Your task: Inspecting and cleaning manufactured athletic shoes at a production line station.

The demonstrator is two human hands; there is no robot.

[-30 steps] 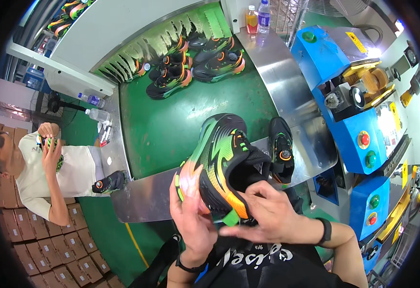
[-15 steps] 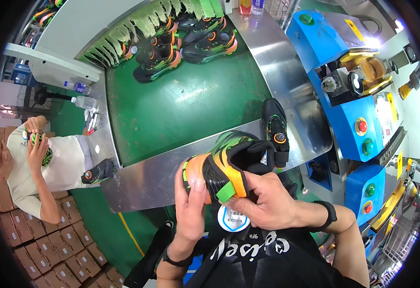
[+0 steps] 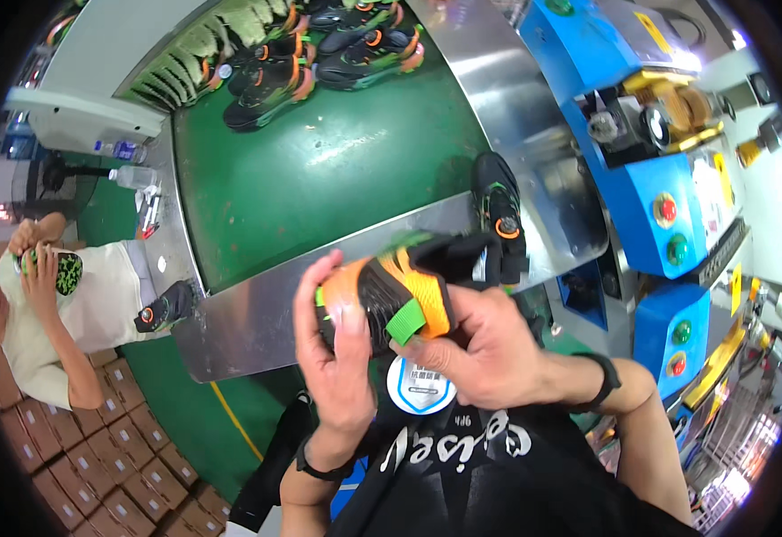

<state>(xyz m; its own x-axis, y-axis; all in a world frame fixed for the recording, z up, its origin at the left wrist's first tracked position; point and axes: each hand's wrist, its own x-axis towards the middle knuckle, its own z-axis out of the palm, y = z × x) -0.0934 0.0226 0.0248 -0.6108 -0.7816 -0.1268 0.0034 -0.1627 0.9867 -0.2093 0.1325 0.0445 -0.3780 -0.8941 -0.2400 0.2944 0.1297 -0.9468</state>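
Where the scene begins at left, brown boxes, stacked at the near side. Beyond them, one co-worker, pale shirt, both hands raised around a shoe with a green-and-black sole. Next right, two plastic bottles and several marker pens along the surface edge. Just nearer, one dark shoe, orange-ringed dial, at the left end of the metal surface. Far side: pale green fringe, with a group of black, green and orange shoes beside and below it, on the green surface. Near centre, left hand: gripping the orange heel, thumb on the near face. Held shoe: above the near edge of the metal surface, heel toward the wearer, green pull tab showing. Below it, one round white tag; attachment unclear. Right hand: gripping the collar, thumb beside the tab. Farther right, one black shoe on the metal surface. Far right, blue machine with red and green buttons.
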